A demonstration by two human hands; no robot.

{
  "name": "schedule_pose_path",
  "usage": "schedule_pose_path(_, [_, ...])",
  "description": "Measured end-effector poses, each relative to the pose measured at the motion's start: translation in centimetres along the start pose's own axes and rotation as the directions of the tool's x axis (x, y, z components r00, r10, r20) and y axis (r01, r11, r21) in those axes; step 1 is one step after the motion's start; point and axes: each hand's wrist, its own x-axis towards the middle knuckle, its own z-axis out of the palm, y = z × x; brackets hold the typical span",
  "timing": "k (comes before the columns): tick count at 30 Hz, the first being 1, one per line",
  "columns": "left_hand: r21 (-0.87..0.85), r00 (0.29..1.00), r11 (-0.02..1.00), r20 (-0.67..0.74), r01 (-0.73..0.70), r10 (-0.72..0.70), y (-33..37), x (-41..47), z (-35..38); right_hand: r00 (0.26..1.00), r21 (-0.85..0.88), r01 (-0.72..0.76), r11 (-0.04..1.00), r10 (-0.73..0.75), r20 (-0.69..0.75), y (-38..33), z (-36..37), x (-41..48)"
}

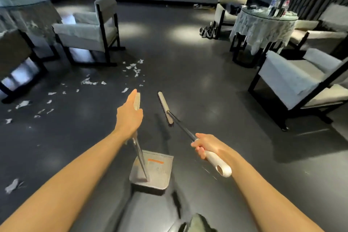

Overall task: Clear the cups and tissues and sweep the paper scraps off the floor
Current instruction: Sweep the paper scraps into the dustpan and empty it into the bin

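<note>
The left hand (129,115) holds the upright handle of the dustpan (152,173), whose pan sits near centre. The right hand (205,146) grips the broom (165,108) by its white handle. Paper scraps (88,81) lie scattered on the dark floor (188,73) to the left, near an armchair (88,32).

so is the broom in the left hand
No, the right hand grips the broom by its white handle, while the left hand holds the dustpan.

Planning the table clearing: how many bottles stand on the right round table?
3, side by side on the round table: left bottle, middle bottle, right bottle. More may be hidden.
</note>
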Motion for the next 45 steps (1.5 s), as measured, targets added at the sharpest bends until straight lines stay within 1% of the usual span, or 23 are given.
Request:
schedule_pose_path(3, [0.024, 0.999, 0.999, -0.021, 0.030, -0.029, 1.2, 9.1, 4.0, 1.000, -0.035, -0.008, 0.999, 0.009, 0.015, -7.2, -3.3, 9.0])
schedule_pose_path(8, [0.036, 0.990, 0.992, -0.075, 0.124, -0.121, 3.2, 24.0, 10.9, 0.996, -0.129, 0.051, 0.990, -0.041, 0.076, -19.3, -8.5, 22.8])
schedule_pose_path(10, [0.034, 0.983, 0.987, -0.100, 0.157, -0.153, 4.4, 30.1, 12.8, 0.994, -0.140, 0.042, 0.989, -0.028, 0.103, -25.0, -10.0, 27.7])
schedule_pose_path(12, [0.022, 0.970, 0.979, -0.144, 0.201, -0.196, 5.4, 36.1, 14.3, 0.995, -0.181, 0.035, 0.983, -0.017, 0.099, -30.8, -11.0, 32.5])
schedule_pose_path(14, [-0.010, 0.953, 0.970, -0.185, 0.243, -0.241, 5.8, 40.7, 15.5, 0.994, -0.231, 0.037, 0.972, -0.011, 0.110, -35.8, -11.1, 36.6])
schedule_pose_path(17, [-0.076, 0.926, 0.954, -0.230, 0.291, -0.301, 5.9, 48.3, 17.3, 0.990, -0.233, 0.029, 0.972, 0.004, 0.140, -42.5, -11.0, 44.0])
schedule_pose_path(20, [-0.094, 0.901, 0.938, -0.262, 0.333, -0.346, 5.6, 57.7, 19.7, 0.980, -0.272, 0.031, 0.962, 0.025, 0.199, -49.0, -10.7, 52.1])
schedule_pose_path(25, [-0.102, 0.888, 0.922, -0.245, 0.375, -0.388, 5.4, 73.3, 23.7, 0.952, -0.313, 0.007, 0.950, 0.089, 0.293, -59.1, -9.8, 64.8])
schedule_pose_path(27, [-0.129, 0.882, 0.912, -0.234, 0.390, -0.410, 6.0, 79.6, 24.7, 0.942, -0.343, 0.024, 0.939, 0.094, 0.323, -63.7, -9.6, 69.1])
schedule_pose_path(29, [-0.113, 0.876, 0.909, -0.244, 0.401, -0.417, 7.0, 85.5, 25.6, 0.945, -0.356, 0.023, 0.934, 0.096, 0.312, -67.9, -9.7, 72.9])
schedule_pose_path(33, [-0.136, 0.862, 0.904, -0.271, 0.406, -0.428, 8.1, 96.2, 27.7, 0.947, -0.355, 0.025, 0.934, 0.092, 0.309, -75.6, -10.3, 80.9])
schedule_pose_path(36, [-0.110, 0.845, 0.894, -0.297, 0.433, -0.446, 8.0, 103.6, 30.0, 0.937, -0.415, 0.048, 0.909, 0.103, 0.334, -81.3, -10.8, 88.3])
schedule_pose_path(39, [-0.123, 0.804, 0.874, -0.347, 0.471, -0.482, 7.6, 110.9, 32.9, 0.933, -0.471, 0.044, 0.881, 0.132, 0.334, -87.4, -11.1, 96.3])
schedule_pose_path(43, [-0.189, 0.759, 0.857, -0.401, 0.480, -0.513, 8.0, 120.4, 36.5, 0.912, -0.556, 0.036, 0.830, 0.199, 0.358, -96.2, -11.4, 106.0])
schedule_pose_path(45, [-0.165, 0.737, 0.848, -0.431, 0.503, -0.521, 8.6, 124.7, 37.7, 0.907, -0.595, 0.043, 0.802, 0.218, 0.361, -100.3, -10.8, 110.3])
